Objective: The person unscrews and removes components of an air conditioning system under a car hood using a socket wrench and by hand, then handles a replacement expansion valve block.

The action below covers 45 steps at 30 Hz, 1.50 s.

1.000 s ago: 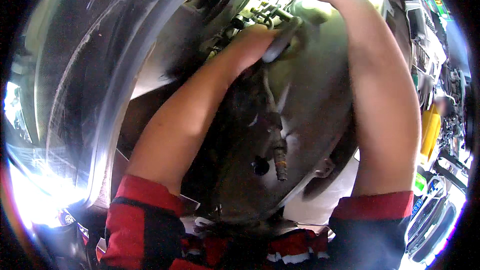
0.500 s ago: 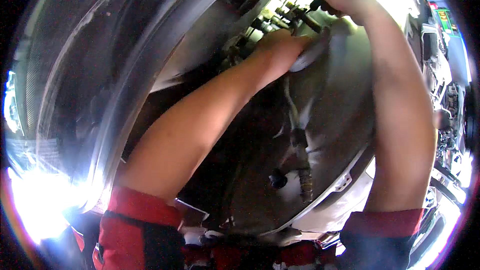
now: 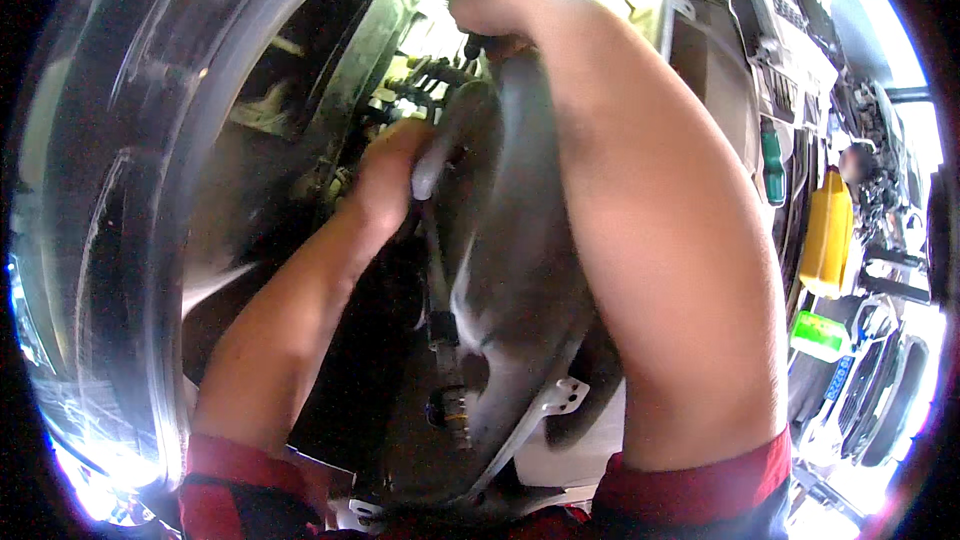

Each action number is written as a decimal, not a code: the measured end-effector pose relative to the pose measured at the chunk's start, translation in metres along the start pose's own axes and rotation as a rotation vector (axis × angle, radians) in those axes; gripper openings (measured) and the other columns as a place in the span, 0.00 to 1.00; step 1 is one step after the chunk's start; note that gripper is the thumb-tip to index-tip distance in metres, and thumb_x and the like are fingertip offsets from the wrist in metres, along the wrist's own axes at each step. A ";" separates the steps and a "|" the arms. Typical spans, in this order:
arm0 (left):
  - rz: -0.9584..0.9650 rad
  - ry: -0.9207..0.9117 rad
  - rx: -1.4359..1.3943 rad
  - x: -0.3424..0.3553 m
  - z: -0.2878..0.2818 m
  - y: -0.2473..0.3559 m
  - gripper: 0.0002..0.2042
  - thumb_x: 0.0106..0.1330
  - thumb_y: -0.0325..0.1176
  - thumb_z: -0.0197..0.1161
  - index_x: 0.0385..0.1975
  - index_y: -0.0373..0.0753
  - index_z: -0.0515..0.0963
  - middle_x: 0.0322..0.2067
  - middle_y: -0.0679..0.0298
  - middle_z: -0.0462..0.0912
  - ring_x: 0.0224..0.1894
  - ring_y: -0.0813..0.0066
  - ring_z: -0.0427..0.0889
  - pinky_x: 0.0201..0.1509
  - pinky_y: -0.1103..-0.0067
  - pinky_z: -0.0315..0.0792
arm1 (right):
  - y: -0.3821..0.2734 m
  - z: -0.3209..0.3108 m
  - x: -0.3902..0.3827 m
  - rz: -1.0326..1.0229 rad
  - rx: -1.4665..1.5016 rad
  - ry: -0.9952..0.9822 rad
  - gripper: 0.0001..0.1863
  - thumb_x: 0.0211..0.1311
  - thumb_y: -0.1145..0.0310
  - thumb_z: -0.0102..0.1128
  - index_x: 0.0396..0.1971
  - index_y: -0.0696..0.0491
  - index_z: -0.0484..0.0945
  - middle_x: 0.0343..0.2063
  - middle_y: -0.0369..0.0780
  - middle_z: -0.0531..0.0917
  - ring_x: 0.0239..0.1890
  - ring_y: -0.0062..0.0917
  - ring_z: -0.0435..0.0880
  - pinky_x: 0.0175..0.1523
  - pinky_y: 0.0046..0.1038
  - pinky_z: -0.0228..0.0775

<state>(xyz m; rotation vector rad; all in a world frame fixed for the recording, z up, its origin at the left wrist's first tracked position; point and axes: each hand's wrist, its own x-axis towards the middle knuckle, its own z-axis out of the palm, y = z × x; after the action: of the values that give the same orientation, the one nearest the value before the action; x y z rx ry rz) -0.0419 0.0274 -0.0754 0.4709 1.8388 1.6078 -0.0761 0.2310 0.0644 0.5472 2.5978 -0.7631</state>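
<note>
Head view: the dark piece [image 3: 480,46] you are working with sits just under your right hand [image 3: 505,5], whose curled fingers appear to grip it; its far end is hidden. Your left hand [image 3: 395,155] is nearer to you and to the left, beside a grey rounded piece [image 3: 428,175]; its fingertips are out of sight, so I cannot tell whether they grasp that piece or only rest by it. Small fittings [image 3: 425,75] lie between and beyond your hands. I judge the step in hand to be close, two-handed work around them; any next move would call for a steady right grip and a clear line of sight past your own knuckles. Below your left hand a cable [image 3: 433,260] hangs to a ribbed end [image 3: 458,425], against a dark grey panel [image 3: 525,200]. Farther out, a pale bracket [image 3: 567,397] lies inward of your right forearm, and a yellow container [image 3: 828,235] stands beyond that arm, to its right
</note>
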 end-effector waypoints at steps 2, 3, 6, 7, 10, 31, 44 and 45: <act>-0.131 -0.007 -0.130 -0.004 0.002 0.003 0.17 0.74 0.41 0.47 0.47 0.37 0.80 0.40 0.65 0.83 0.40 0.77 0.78 0.47 0.77 0.71 | 0.002 -0.002 -0.002 0.015 -0.082 0.009 0.17 0.61 0.69 0.47 0.44 0.60 0.81 0.33 0.46 0.85 0.33 0.31 0.83 0.38 0.35 0.76; -0.126 -0.008 -0.122 -0.003 0.003 0.001 0.17 0.74 0.41 0.47 0.47 0.37 0.80 0.40 0.65 0.83 0.40 0.77 0.78 0.47 0.77 0.71 | 0.004 -0.003 0.000 0.039 -0.069 0.007 0.18 0.61 0.69 0.46 0.45 0.60 0.80 0.34 0.46 0.85 0.34 0.31 0.83 0.39 0.35 0.76; -0.047 -0.059 -0.145 -0.004 0.003 -0.004 0.17 0.74 0.40 0.46 0.47 0.37 0.79 0.39 0.65 0.82 0.40 0.77 0.78 0.47 0.77 0.71 | 0.010 -0.006 0.003 -0.007 -0.079 0.027 0.18 0.62 0.70 0.45 0.46 0.60 0.80 0.35 0.46 0.84 0.34 0.31 0.83 0.39 0.35 0.76; 0.142 0.030 0.101 -0.007 0.009 -0.002 0.11 0.71 0.36 0.49 0.38 0.37 0.77 0.34 0.60 0.79 0.36 0.69 0.75 0.43 0.73 0.68 | 0.010 -0.007 0.004 -0.019 -0.079 0.028 0.18 0.62 0.70 0.45 0.46 0.60 0.80 0.35 0.46 0.84 0.34 0.31 0.83 0.39 0.35 0.76; 0.277 0.141 0.232 -0.002 0.020 -0.009 0.08 0.68 0.31 0.52 0.29 0.37 0.75 0.30 0.55 0.76 0.32 0.61 0.73 0.40 0.69 0.66 | 0.010 -0.003 0.008 0.037 0.075 0.033 0.15 0.63 0.70 0.46 0.40 0.61 0.80 0.32 0.46 0.83 0.29 0.30 0.83 0.34 0.32 0.77; 0.266 0.134 0.419 -0.006 0.028 0.002 0.09 0.67 0.29 0.46 0.29 0.33 0.73 0.34 0.45 0.75 0.39 0.44 0.77 0.43 0.60 0.70 | 0.034 0.007 0.029 -0.160 -0.015 -0.002 0.10 0.66 0.68 0.54 0.29 0.59 0.79 0.21 0.38 0.80 0.18 0.24 0.77 0.27 0.27 0.73; 0.052 0.126 0.304 -0.009 0.021 0.009 0.16 0.68 0.37 0.43 0.33 0.33 0.76 0.36 0.42 0.78 0.42 0.41 0.76 0.46 0.59 0.68 | 0.027 0.012 0.028 -0.222 -0.057 -0.053 0.16 0.69 0.61 0.55 0.31 0.61 0.80 0.20 0.38 0.79 0.21 0.24 0.77 0.28 0.31 0.70; 0.131 0.098 0.411 -0.008 0.021 0.010 0.16 0.68 0.37 0.43 0.34 0.33 0.76 0.36 0.42 0.78 0.42 0.41 0.76 0.47 0.59 0.68 | 0.029 0.012 0.029 -0.220 -0.059 -0.053 0.16 0.69 0.61 0.55 0.31 0.61 0.80 0.20 0.38 0.79 0.21 0.24 0.77 0.28 0.31 0.70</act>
<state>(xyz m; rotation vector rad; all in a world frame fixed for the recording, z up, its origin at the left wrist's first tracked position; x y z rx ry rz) -0.0240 0.0396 -0.0647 0.7149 2.2653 1.3504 -0.0844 0.2543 0.0290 0.2232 2.6501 -0.7549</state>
